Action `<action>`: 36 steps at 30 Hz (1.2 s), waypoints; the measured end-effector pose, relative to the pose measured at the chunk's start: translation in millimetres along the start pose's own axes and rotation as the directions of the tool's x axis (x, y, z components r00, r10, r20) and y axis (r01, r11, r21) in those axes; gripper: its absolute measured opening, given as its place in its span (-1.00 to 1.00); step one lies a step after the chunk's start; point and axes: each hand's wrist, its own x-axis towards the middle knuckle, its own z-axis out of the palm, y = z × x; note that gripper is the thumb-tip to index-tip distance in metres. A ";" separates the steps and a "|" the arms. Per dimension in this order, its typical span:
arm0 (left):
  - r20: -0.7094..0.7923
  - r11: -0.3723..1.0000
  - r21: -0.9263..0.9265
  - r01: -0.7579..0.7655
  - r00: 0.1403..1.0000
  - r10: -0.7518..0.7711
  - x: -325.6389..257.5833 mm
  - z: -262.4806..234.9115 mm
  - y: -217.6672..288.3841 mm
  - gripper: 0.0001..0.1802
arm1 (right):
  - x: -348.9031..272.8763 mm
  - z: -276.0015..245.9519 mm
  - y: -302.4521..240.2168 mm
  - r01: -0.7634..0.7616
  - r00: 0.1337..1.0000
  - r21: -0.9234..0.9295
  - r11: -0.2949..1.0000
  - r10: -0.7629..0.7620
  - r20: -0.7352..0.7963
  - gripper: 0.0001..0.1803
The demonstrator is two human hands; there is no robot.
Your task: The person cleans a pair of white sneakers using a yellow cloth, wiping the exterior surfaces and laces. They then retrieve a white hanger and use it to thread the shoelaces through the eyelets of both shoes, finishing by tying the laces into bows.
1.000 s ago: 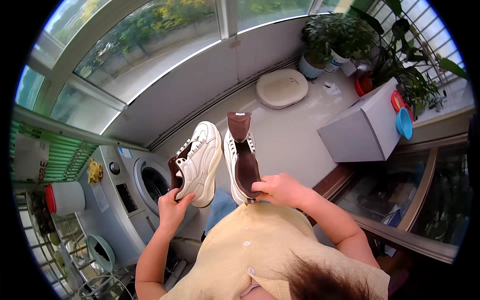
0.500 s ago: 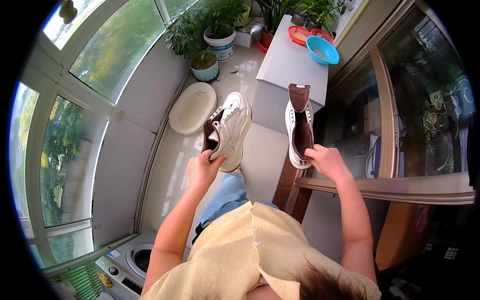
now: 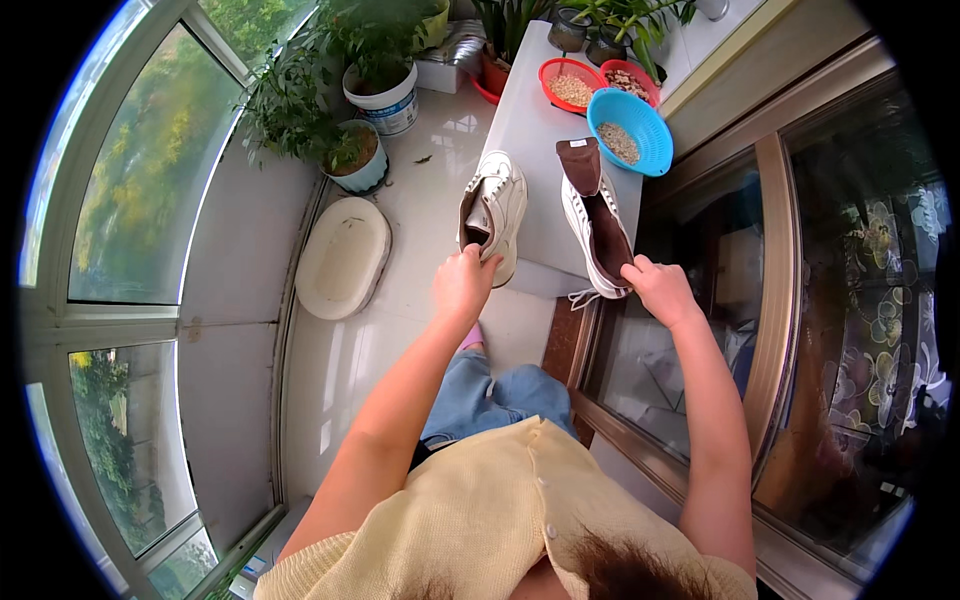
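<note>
— What do the hands have?
— Two white shoes, held out over the grey cabinet top (image 3: 535, 130); the left hand (image 3: 462, 283) is closed on the heel of the left shoe (image 3: 493, 210); the right hand (image 3: 655, 287) grips the heel of the right shoe (image 3: 597, 225), its brown lining showing.
— And behind them?
— Three small baskets of grain on the cabinet top: one blue basket (image 3: 630, 130), two red baskets (image 3: 570, 85); one oval white basin (image 3: 343, 257) lies on the floor to the left.

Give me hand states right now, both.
Left hand: closed, holding the left white sneaker by its heel.
Right hand: closed, holding the right white sneaker by its heel.
</note>
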 end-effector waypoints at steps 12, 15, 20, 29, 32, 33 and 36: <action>0.139 0.996 -0.030 0.087 0.987 -0.082 28.0 91.4 52.3 -0.72 | 66.8 94.4 86.0 0.005 0.999 0.199 0.980 -0.011 0.032 -0.82; 0.196 0.998 -0.059 -0.017 0.980 0.029 27.5 101.0 48.9 -0.55 | 62.3 82.6 82.4 -0.078 0.984 0.297 0.952 0.026 0.173 -0.65; 0.460 0.999 0.014 -0.049 0.887 0.037 23.2 20.0 106.3 -0.40 | 48.7 -39.8 80.4 -0.376 0.912 0.660 0.651 0.133 0.388 -0.81; 0.578 0.630 -0.752 0.195 0.655 0.487 19.4 -7.8 193.7 -0.79 | 59.1 -136.9 91.7 0.090 0.931 0.991 0.094 0.347 -0.117 -0.87; 0.531 0.609 -0.768 0.199 0.729 0.432 21.8 -22.0 151.7 -0.78 | 56.9 -136.9 118.0 0.187 0.785 0.971 -0.149 0.618 -0.056 -0.80; 0.475 0.612 -0.777 0.146 0.774 0.419 25.2 -31.1 144.5 -0.77 | 58.4 -133.0 121.3 0.087 0.747 0.989 -0.119 0.664 0.014 -0.81; 0.307 0.574 -0.817 0.043 0.876 0.371 35.6 -55.7 115.5 -0.73 | 65.7 -112.5 116.9 -0.051 0.763 0.984 -0.170 0.629 0.149 -0.80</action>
